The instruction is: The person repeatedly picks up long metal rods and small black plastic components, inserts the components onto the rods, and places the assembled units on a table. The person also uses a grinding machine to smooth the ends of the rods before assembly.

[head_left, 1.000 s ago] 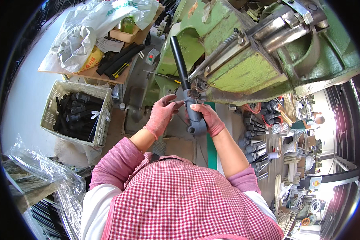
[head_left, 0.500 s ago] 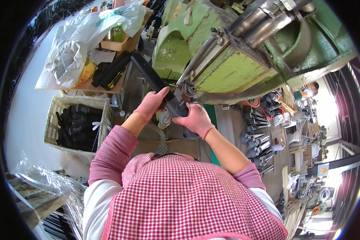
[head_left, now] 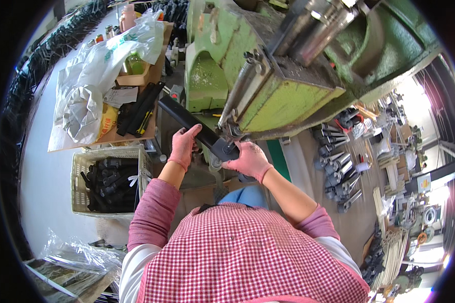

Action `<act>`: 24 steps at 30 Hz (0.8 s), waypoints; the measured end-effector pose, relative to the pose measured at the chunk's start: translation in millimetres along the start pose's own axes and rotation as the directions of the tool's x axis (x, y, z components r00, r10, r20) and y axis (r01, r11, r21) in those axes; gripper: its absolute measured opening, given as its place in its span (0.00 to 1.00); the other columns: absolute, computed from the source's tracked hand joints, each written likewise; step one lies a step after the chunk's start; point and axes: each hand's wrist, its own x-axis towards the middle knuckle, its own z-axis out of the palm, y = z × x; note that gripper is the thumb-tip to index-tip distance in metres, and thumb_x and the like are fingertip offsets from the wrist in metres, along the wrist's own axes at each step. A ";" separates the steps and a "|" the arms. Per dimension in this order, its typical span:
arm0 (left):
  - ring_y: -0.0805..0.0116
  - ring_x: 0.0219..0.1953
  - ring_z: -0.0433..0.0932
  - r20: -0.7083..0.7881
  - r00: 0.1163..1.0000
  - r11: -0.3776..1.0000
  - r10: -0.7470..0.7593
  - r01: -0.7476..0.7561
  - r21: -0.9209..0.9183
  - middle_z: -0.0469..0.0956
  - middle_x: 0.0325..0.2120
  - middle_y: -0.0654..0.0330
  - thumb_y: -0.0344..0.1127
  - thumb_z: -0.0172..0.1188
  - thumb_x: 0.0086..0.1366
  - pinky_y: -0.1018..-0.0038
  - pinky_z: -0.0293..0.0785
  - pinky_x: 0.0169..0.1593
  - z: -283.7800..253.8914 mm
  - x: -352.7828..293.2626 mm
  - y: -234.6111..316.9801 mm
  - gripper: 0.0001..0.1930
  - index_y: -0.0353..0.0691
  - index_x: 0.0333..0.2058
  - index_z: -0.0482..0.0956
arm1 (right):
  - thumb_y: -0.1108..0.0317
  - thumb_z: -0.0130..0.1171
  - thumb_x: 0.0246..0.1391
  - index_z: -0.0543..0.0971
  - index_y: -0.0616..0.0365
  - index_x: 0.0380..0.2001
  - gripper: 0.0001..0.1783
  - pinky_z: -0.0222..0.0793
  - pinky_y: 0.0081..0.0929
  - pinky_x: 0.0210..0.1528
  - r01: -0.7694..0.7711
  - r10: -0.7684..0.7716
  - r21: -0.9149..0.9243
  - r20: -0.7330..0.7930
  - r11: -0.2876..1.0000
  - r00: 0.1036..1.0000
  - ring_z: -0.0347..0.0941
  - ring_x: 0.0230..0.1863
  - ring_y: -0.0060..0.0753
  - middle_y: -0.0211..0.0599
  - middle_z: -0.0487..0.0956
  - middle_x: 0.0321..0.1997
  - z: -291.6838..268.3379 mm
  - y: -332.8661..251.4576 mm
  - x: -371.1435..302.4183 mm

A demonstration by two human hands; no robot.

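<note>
A long black tube (head_left: 187, 117) slants from the upper left down toward my right hand, its wider lower end under the metal tool head (head_left: 231, 132) of a green press (head_left: 275, 103). My right hand (head_left: 250, 160), in a pink glove, is closed round that lower end. My left hand (head_left: 184, 146), gloved in pink too, holds the tube around its middle, thumb along its side. A round fitting on the tube's lower end sits just beneath the tool head; whether the two touch I cannot tell.
On my left, a pale crate (head_left: 111, 210) holds black parts. Behind it, a table (head_left: 60, 145) carries a plastic bag (head_left: 81, 113), black tubes (head_left: 136, 110), a yellow-handled cutter (head_left: 145, 121) and a bottle. Several black parts with metal rods (head_left: 336, 171) lie right. Clear plastic wrap (head_left: 81, 252) lies lower left.
The whole view has shifted, the crate and table appearing lower. My left hand has eased slightly away from the tube's side, its fingers less wrapped. My right hand stays on the lower end.
</note>
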 end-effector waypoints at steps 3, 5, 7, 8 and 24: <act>0.78 0.20 0.64 -0.009 1.000 1.000 0.007 -0.007 -0.025 0.65 0.19 0.73 0.45 0.70 0.58 0.77 0.62 0.24 1.5 0.9 -3.0 0.14 0.48 0.29 0.73 | 0.47 0.69 0.36 0.80 0.58 0.47 0.35 0.73 0.39 0.53 -0.034 0.035 -0.044 0.012 0.998 0.999 0.78 0.48 0.49 0.52 0.80 0.45 0.2 2.2 1.5; 0.78 0.20 0.64 -0.028 0.999 0.999 0.026 -0.026 -0.029 0.65 0.18 0.73 0.45 0.70 0.58 0.77 0.61 0.24 1.4 -0.2 -4.0 0.15 0.48 0.28 0.72 | 0.47 0.69 0.37 0.80 0.59 0.48 0.36 0.73 0.39 0.53 -0.037 0.038 -0.031 0.018 0.999 0.999 0.78 0.48 0.50 0.53 0.80 0.45 3.3 7.1 3.1; 0.79 0.20 0.64 -0.013 0.998 0.998 0.055 -0.055 -0.034 0.65 0.19 0.73 0.45 0.70 0.58 0.77 0.61 0.23 -0.4 -4.2 -4.6 0.14 0.46 0.31 0.74 | 0.44 0.68 0.36 0.79 0.61 0.47 0.38 0.73 0.37 0.54 0.039 -0.037 -0.087 0.021 0.995 0.999 0.77 0.50 0.48 0.52 0.79 0.47 8.0 12.7 4.7; 0.79 0.20 0.63 -0.001 0.996 0.996 0.084 -0.084 -0.016 0.65 0.19 0.73 0.45 0.69 0.59 0.77 0.60 0.23 -1.2 -5.7 -5.4 0.14 0.46 0.32 0.75 | 0.44 0.68 0.36 0.79 0.62 0.46 0.38 0.73 0.37 0.55 0.070 -0.067 -0.141 0.024 0.988 0.997 0.77 0.50 0.47 0.51 0.79 0.47 11.7 14.4 5.5; 0.71 0.37 0.78 0.248 0.930 0.961 0.271 -0.246 -0.128 0.80 0.37 0.64 0.47 0.51 0.71 0.76 0.74 0.37 -11.9 27.6 7.7 0.16 0.43 0.48 0.77 | 0.46 0.72 0.35 0.56 0.86 0.61 0.62 0.73 0.34 0.53 0.019 -0.020 0.080 0.014 0.997 1.000 0.78 0.52 0.51 0.59 0.80 0.46 -39.7 4.5 -12.5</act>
